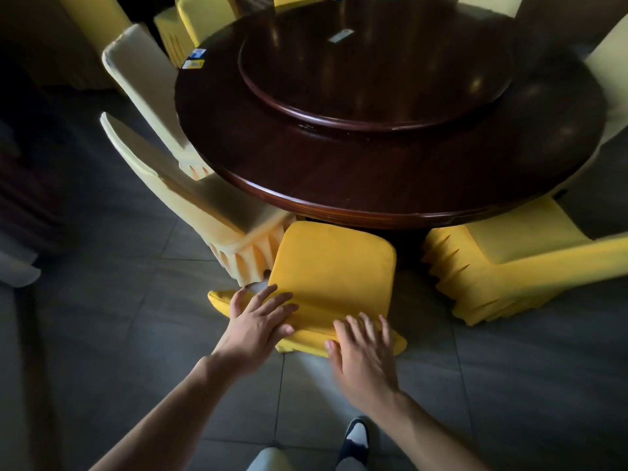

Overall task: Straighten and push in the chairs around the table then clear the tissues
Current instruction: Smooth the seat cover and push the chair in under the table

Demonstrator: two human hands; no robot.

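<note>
Head view, looking down on a large round table (pixel 390 185) of dark, glossy wood with a raised turntable (pixel 373 79) at its centre, ringed by fabric-covered chairs. Nearest chair (pixel 334 266): bright yellow, velvety cover, rounded corners, its seat partly under the table rim and its back top directly below the hands. Left hand (pixel 260 321) lies flat on the top of the back with fingers straight and spread; right hand (pixel 362 348) likewise rests there with fingers extended, neither one clenched. To push well, press evenly with both palms so that the chair slides straight between its neighbours, a pale cream chair (pixel 190 198) with a pleated skirt and another yellow chair (pixel 503 263), without snagging either skirt. Small packets, probably tissues (pixel 195 59), lie on the far left edge of the table, not yet cleared. Floor (pixel 119 317): grey tiles.
</note>
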